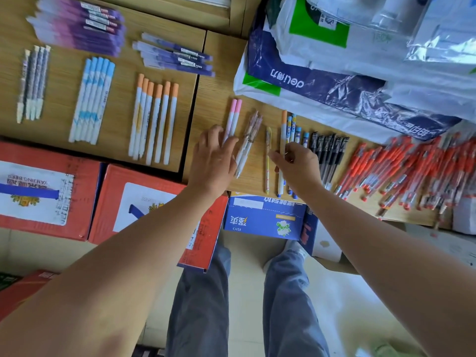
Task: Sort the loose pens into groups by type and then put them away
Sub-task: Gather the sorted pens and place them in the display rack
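Pens lie in groups on two wooden tabletops. On the left top are purple pens (85, 24), dark blue pens (177, 56), grey patterned pens (33, 81), light blue pens (92, 99) and orange-capped pens (154, 117). On the right top lie two pink-capped pens (233, 117), clear brownish pens (248, 140), a yellow pen (268, 155), blue-capped pens (293, 127), black pens (327, 148) and a red pile (412, 171). My left hand (213, 158) lies flat, fingers on the pink pens' lower ends. My right hand (296, 163) pinches one orange-capped pen (283, 130).
White and blue plastic bags (334, 68) cover the back right of the table. Red cartons (46, 191) and a blue carton (265, 217) stand on the floor below the table's front edge, by my legs. A gap separates the two tabletops.
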Demonstrator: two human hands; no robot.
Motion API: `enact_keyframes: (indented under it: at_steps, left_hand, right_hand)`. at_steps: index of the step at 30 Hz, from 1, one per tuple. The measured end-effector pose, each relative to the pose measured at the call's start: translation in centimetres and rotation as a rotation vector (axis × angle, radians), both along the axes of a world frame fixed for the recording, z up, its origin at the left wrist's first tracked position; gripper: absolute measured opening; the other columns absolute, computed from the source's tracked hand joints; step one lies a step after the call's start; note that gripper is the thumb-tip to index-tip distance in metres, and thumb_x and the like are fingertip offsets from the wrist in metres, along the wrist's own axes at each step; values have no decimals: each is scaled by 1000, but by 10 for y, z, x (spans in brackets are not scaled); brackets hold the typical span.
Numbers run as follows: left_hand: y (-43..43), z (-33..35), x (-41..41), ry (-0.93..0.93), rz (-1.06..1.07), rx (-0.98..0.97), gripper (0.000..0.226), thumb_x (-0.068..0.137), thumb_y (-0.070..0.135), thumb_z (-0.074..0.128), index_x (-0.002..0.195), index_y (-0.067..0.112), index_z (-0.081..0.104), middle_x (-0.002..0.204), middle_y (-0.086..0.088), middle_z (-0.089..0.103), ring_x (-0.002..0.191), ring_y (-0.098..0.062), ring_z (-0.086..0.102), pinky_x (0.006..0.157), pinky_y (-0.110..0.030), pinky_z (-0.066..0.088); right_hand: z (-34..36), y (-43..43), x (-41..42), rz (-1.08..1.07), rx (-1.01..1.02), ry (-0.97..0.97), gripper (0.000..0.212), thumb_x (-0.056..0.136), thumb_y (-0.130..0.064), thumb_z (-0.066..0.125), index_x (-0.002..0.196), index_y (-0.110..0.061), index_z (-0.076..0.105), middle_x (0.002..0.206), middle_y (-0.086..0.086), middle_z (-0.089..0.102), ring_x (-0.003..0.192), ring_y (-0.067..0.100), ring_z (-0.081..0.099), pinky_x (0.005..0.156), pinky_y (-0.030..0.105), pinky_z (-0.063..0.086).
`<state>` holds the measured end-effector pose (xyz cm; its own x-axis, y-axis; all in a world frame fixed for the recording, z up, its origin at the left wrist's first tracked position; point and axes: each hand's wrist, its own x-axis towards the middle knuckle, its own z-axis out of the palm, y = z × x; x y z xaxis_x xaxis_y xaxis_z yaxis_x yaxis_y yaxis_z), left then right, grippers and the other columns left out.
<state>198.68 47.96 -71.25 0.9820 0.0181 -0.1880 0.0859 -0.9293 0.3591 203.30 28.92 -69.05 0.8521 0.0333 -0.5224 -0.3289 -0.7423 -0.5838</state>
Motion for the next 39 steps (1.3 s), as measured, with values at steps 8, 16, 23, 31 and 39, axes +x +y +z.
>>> enact_keyframes:
  at_steps: [8,16,23,31,39]
  left_hand:
    - [11,6,-1,72,-3,-7,45,85,16,56,130,12,51,133,-16,41,123,-34,41,99,-45,42]
    - [33,11,-5,-12,38,-98,43,80,11,63,123,12,57,128,-17,48,114,-34,49,87,-43,46]
    - [98,26,-11,2,143,29,42,78,12,63,119,23,62,136,-15,42,128,-37,37,98,-49,38]
    - [143,12,-12,132,116,-7,48,85,23,63,131,28,55,156,-16,15,145,-37,13,112,-49,23]
    - [172,10,-11,13,91,-176,37,80,8,64,116,17,61,145,-18,35,132,-38,38,97,-46,42]
  right_hand:
    - [2,1,5,19,51,101,23,91,-33,61,91,-10,63,74,5,69,60,16,55,64,38,51]
    - [13,28,18,5,112,73,16,93,-33,58,80,-24,58,71,-5,59,65,18,57,62,29,44]
    - [18,108,28,85,175,41,13,89,-25,63,89,-13,66,68,-4,58,65,22,58,65,35,46]
    - [-2,189,34,127,107,59,32,85,-23,69,114,-12,58,80,4,63,77,22,62,58,23,38]
    - [-11,227,33,114,19,79,25,83,-18,64,103,-15,51,90,10,69,76,30,67,66,43,57]
